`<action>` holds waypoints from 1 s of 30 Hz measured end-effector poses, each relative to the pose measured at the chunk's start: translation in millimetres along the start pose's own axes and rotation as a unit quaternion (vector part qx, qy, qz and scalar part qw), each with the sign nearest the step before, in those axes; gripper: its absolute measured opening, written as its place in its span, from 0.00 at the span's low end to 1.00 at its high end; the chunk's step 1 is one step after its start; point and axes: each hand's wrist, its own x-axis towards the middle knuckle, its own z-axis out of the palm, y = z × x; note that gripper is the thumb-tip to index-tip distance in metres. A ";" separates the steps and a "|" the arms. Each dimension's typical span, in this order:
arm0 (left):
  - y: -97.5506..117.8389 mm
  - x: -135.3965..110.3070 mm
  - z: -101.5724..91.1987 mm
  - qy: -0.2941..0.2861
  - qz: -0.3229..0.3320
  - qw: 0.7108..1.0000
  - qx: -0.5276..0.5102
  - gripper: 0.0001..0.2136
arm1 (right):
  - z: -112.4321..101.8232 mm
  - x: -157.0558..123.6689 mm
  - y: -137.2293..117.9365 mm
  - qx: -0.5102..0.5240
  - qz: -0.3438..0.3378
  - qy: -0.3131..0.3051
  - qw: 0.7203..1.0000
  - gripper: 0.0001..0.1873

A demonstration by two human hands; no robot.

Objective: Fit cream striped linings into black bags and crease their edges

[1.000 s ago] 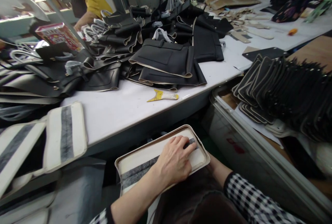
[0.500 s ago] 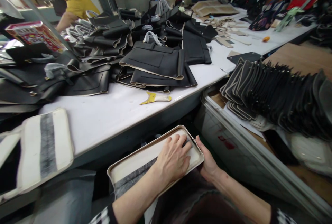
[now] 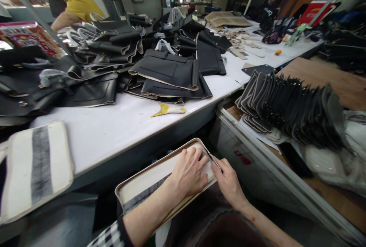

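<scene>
A cream bag panel (image 3: 164, 169) with a dark grey stripe and a raised, rounded rim lies slanted below the table's front edge, close to my body. Flat on its inner face, near the right end, rests my left hand (image 3: 190, 172), fingers slightly bent and apart. My right hand (image 3: 227, 178) pinches the rim at the right-hand corner, thumb on top; its other fingers are partly hidden. The near side of the panel is covered by my left forearm. At the left, a similar cream panel with a grey stripe (image 3: 61, 155) lies on the table edge.
Black bag pieces (image 3: 168, 68) are heaped across the white table (image 3: 94, 136). A yellow-and-white tool (image 3: 168, 109) lies near its front edge. On the right, a glass-sided case (image 3: 228, 144) carries a row of dark flaps (image 3: 291, 106). A person in yellow (image 3: 82, 5) is at the back left.
My right hand has shifted from the outside of the rim to pinching its corner, which now hides under the thumb. My left hand stays on the panel. The view has turned slightly.
</scene>
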 end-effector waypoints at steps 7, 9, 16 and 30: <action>-23.1 9.4 -8.6 -0.014 0.043 0.998 -0.037 0.10 | 3.6 -3.0 -3.4 -0.036 -0.024 0.024 0.999 0.25; -30.6 15.5 -9.9 -0.031 0.058 0.997 -0.043 0.07 | 4.5 -2.4 -3.5 -0.040 -0.025 0.027 0.999 0.24; -37.0 18.8 -7.9 -0.019 0.102 0.994 -0.036 0.12 | 5.8 -0.5 -5.2 -0.056 -0.041 0.031 0.997 0.24; -75.3 61.0 5.4 0.057 0.063 0.982 -0.170 0.10 | 8.7 -2.0 0.5 -0.055 -0.058 0.026 0.996 0.25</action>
